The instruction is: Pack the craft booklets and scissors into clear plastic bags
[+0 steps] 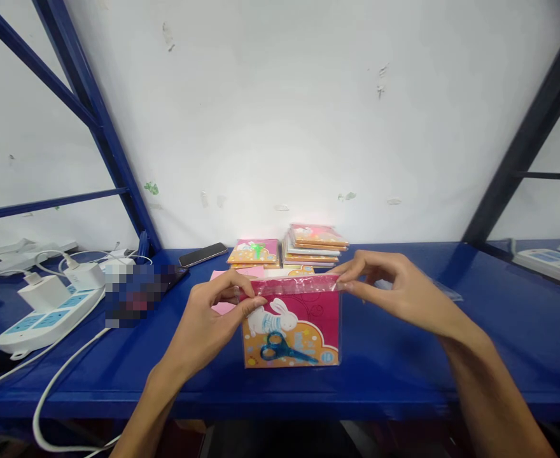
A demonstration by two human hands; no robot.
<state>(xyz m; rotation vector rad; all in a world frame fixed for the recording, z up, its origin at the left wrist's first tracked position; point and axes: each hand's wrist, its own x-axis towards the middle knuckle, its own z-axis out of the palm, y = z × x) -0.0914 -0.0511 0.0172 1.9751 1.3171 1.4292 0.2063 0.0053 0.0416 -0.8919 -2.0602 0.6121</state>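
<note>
A clear plastic bag (303, 318) stands upright over the blue table, facing me. Inside it are a pink and orange card or booklet with a white rabbit on it and a pair of blue scissors (284, 348). My left hand (217, 312) pinches the bag's top left corner between thumb and fingers. At the top right corner, my right hand (387, 286) pinches the same shiny top strip. Between the two hands the strip runs nearly level. Part of a pink sheet (223, 308) shows behind my left hand.
At the back, a stack of similar packs (313, 245) sits beside a lower pack with green scissors (256, 250). A phone (203, 254) lies left of them. White power strips (51, 321) and cables occupy the left side of the blue table (404, 381). Blue rack posts flank the wall.
</note>
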